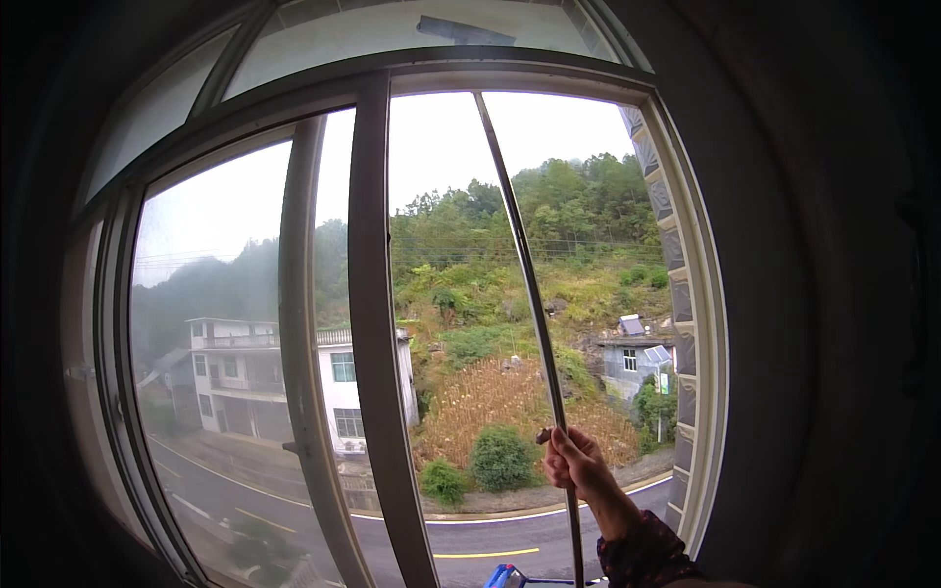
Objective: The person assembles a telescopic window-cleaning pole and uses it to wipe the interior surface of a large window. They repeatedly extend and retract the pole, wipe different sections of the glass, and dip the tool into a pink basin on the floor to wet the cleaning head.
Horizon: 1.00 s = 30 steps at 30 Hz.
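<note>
My right hand [578, 465] is closed around a long thin metal pole [530, 274] in the open right half of the window. A dark patterned sleeve [647, 554] covers that forearm. The pole leans slightly left as it rises, and its upper part passes behind the window's top bar. Through the frosted upper pane, a flat grey wiper head [466, 30] shows against the glass from outside; where it joins the pole is hidden. My left hand is out of view.
Sliding window panes [216, 343] in pale metal frames [377, 323] stand to the left. Tiled outer wall [676, 294] edges the opening at right. Something blue [505, 576] shows at the bottom. Outside lie a road [470, 534], houses [238, 363] and a green hillside [578, 211].
</note>
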Each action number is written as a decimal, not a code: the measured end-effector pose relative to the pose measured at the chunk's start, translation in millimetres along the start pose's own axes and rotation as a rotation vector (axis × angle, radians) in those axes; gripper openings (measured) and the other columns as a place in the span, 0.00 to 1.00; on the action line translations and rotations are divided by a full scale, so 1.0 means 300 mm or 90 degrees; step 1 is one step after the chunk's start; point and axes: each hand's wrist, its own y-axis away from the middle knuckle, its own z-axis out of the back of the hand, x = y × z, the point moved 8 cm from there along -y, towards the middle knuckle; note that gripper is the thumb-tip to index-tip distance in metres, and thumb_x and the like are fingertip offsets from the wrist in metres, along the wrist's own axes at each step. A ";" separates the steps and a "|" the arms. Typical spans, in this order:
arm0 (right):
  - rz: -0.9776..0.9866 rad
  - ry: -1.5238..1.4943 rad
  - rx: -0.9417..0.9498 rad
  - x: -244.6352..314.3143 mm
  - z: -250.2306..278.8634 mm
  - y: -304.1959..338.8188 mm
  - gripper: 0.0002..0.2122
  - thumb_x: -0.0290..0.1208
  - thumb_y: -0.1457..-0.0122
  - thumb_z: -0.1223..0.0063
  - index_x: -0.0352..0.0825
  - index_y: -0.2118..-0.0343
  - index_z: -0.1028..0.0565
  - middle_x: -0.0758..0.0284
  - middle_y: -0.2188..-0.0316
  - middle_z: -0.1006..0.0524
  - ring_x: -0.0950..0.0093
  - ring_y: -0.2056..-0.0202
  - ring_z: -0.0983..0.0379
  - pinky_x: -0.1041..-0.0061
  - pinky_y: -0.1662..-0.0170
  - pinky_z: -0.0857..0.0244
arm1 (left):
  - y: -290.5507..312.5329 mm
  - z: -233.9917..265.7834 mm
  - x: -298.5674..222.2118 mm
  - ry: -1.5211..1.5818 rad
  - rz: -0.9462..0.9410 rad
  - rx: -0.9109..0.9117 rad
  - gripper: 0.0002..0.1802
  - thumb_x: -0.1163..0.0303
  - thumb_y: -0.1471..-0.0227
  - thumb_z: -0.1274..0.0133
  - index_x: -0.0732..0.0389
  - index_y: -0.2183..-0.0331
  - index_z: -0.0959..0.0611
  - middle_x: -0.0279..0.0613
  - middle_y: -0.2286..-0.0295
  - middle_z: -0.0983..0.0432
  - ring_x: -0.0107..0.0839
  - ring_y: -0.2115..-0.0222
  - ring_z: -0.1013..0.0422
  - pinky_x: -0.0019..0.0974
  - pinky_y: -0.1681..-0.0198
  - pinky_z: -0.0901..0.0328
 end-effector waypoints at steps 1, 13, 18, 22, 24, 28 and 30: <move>-0.011 0.000 -0.012 -0.012 0.006 0.020 0.11 0.39 0.34 0.57 0.37 0.64 0.29 0.78 0.86 0.42 0.88 0.87 0.51 0.86 0.87 0.58 | 0.002 0.006 -0.015 0.015 -0.014 -0.006 0.12 0.65 0.45 0.53 0.62 0.63 0.23 0.54 0.68 0.27 0.52 0.68 0.29 0.47 0.66 0.34; -0.173 0.084 -0.215 -0.263 0.309 0.736 0.10 0.35 0.38 0.49 0.35 0.71 0.30 0.77 0.87 0.38 0.88 0.88 0.45 0.86 0.86 0.54 | 0.005 0.201 -0.306 0.033 -0.030 0.013 0.22 0.59 0.49 0.43 0.65 0.57 0.23 0.46 0.70 0.23 0.34 0.68 0.26 0.36 0.63 0.32; -0.290 0.207 -0.340 -0.253 0.422 1.254 0.06 0.28 0.46 0.40 0.37 0.75 0.26 0.79 0.85 0.33 0.90 0.83 0.40 0.87 0.80 0.48 | -0.095 0.171 -0.559 0.216 -0.074 0.038 0.19 0.62 0.44 0.47 0.65 0.56 0.24 0.44 0.69 0.25 0.31 0.68 0.27 0.32 0.64 0.33; -0.378 0.377 -0.349 -0.187 0.389 1.623 0.05 0.25 0.49 0.38 0.35 0.77 0.25 0.78 0.84 0.30 0.90 0.79 0.36 0.86 0.74 0.41 | -0.207 0.077 -0.659 0.523 0.032 0.124 0.28 0.51 0.39 0.58 0.65 0.49 0.32 0.43 0.65 0.25 0.31 0.63 0.28 0.33 0.60 0.33; -0.372 0.313 -0.380 -0.177 0.331 1.766 0.08 0.28 0.50 0.37 0.35 0.80 0.25 0.79 0.86 0.31 0.89 0.80 0.38 0.86 0.74 0.40 | -0.250 0.052 -0.696 0.701 0.046 0.131 0.29 0.49 0.38 0.62 0.66 0.50 0.33 0.46 0.67 0.25 0.34 0.65 0.26 0.35 0.62 0.31; -0.410 0.632 -0.358 -0.105 0.272 1.939 0.15 0.31 0.53 0.35 0.33 0.84 0.32 0.72 0.89 0.34 0.84 0.84 0.38 0.80 0.79 0.42 | -0.157 -0.024 -0.677 0.782 0.192 0.126 0.22 0.55 0.36 0.64 0.67 0.57 0.30 0.45 0.74 0.25 0.35 0.74 0.25 0.37 0.66 0.29; -0.407 0.757 -0.310 -0.093 0.225 1.969 0.15 0.32 0.52 0.36 0.33 0.82 0.32 0.69 0.88 0.34 0.76 0.85 0.39 0.76 0.79 0.42 | -0.026 -0.101 -0.701 0.787 0.206 0.196 0.19 0.59 0.37 0.61 0.66 0.59 0.28 0.44 0.74 0.25 0.34 0.74 0.26 0.35 0.66 0.29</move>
